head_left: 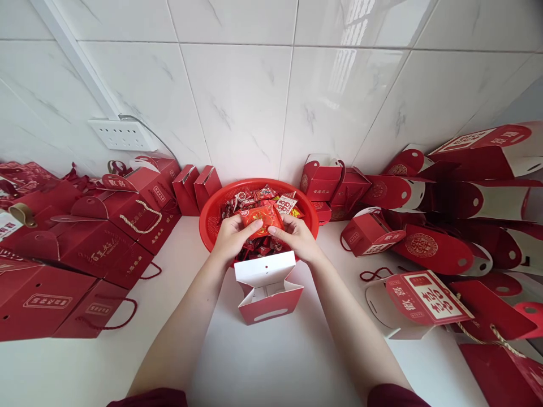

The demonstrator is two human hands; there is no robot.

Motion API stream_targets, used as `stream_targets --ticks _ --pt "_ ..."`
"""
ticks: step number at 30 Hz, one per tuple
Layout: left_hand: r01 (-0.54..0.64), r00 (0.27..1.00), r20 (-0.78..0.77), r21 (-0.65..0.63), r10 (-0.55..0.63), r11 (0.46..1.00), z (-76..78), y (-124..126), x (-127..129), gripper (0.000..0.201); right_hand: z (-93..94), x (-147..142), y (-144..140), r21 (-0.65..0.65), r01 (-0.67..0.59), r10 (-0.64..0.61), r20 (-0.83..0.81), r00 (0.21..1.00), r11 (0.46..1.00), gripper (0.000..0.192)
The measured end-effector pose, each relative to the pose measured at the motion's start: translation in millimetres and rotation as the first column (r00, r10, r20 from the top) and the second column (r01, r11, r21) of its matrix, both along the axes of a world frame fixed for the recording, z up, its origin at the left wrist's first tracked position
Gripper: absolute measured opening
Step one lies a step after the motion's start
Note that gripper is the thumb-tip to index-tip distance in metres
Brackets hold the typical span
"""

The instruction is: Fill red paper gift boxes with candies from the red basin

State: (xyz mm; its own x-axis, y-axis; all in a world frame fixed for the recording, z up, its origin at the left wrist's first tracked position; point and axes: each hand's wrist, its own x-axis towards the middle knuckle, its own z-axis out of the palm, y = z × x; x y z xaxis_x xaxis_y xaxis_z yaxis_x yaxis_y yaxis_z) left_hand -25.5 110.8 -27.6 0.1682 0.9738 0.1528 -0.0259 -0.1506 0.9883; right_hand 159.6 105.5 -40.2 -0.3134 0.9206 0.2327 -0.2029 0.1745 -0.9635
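Between my left hand and my right hand is a shiny red wrapped packet with gold print. Both thumbs press on its face, and the fingers behind it are hidden. The packet is held over a red plastic basket filled with small wrapped sweets, mostly red with some white and yellow. On the near side of the basket, between my forearms, a small red gift box stands with its top open. Its white inner flap is raised, and neither hand touches it.
Red gift boxes with cord handles crowd the left side. More red boxes, several of them open, are stacked on the right. Two slim red boxes stand left of the basket. A white socket strip is on the tiled wall.
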Motion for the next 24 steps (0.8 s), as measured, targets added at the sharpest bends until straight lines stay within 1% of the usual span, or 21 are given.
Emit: stream_targets --ticks 3,8,12,15,18,21,24 --pt "0.031 0.997 -0.077 0.029 -0.029 0.999 1.6 -1.9 0.3 0.043 1.1 -0.2 0.1 0.015 -0.011 0.012 -0.040 0.999 1.000 0.035" --pt "0.044 0.986 -0.163 0.053 -0.035 0.998 2.2 -2.7 -0.3 0.042 2.3 0.8 1.0 0.042 0.041 -0.040 -0.013 0.999 0.998 0.034" --pt "0.063 0.993 -0.103 -0.003 -0.063 0.998 -0.7 -0.6 -2.5 0.041 2.5 2.3 0.1 0.044 0.016 -0.016 -0.015 1.000 0.999 0.031" --pt "0.049 0.995 -0.081 -0.024 -0.051 0.998 -1.0 -0.6 -1.8 0.036 1.1 3.2 -0.7 0.035 0.000 0.002 -0.046 0.999 0.999 0.026" --pt "0.065 0.994 -0.088 -0.002 -0.065 0.998 1.2 -1.9 0.9 0.036 -1.4 2.9 -0.5 0.018 0.006 -0.004 -0.119 0.993 1.000 0.020" --pt "0.074 0.997 -0.018 0.046 -0.073 0.996 3.4 -2.4 2.7 0.035 -3.1 1.9 0.3 -0.005 0.051 -0.051 -0.192 0.980 0.999 0.019" --pt "0.051 0.998 0.031 0.042 -0.052 0.998 3.4 -1.3 1.3 0.030 -2.5 1.1 0.1 -0.019 0.057 -0.060 -0.175 0.983 0.998 0.021"
